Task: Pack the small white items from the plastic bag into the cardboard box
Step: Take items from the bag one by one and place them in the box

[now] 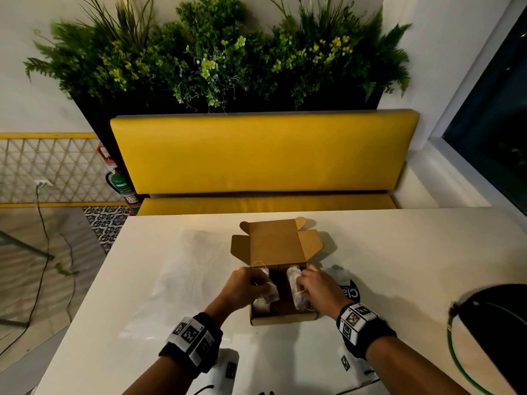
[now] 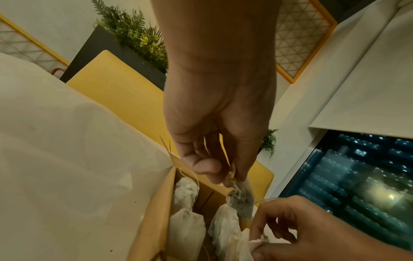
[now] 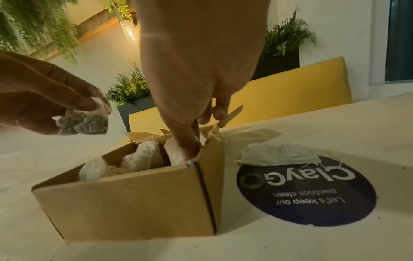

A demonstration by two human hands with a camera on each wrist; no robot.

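An open cardboard box (image 1: 285,317) (image 2: 152,220) (image 3: 134,203) stands mid-table with its lid up. Several small white bags with strings (image 2: 186,229) (image 3: 143,155) lie inside. My left hand (image 1: 261,282) (image 2: 225,176) (image 3: 89,109) pinches one white bag (image 1: 269,293) (image 2: 240,199) (image 3: 82,123) just above the box's left half. My right hand (image 1: 299,283) (image 3: 190,150) (image 2: 261,236) reaches into the right near corner, its fingers on a white bag there. The clear plastic bag (image 1: 182,269) (image 2: 67,141) lies flat left of the box. Another white bag (image 3: 279,155) (image 1: 333,273) lies on the table to the right.
A round dark sticker (image 3: 312,203) (image 1: 352,292) marks the white table (image 1: 399,252) right of the box. A black object with a green ring (image 1: 490,323) sits at the right edge. A yellow bench (image 1: 262,155) runs behind the table.
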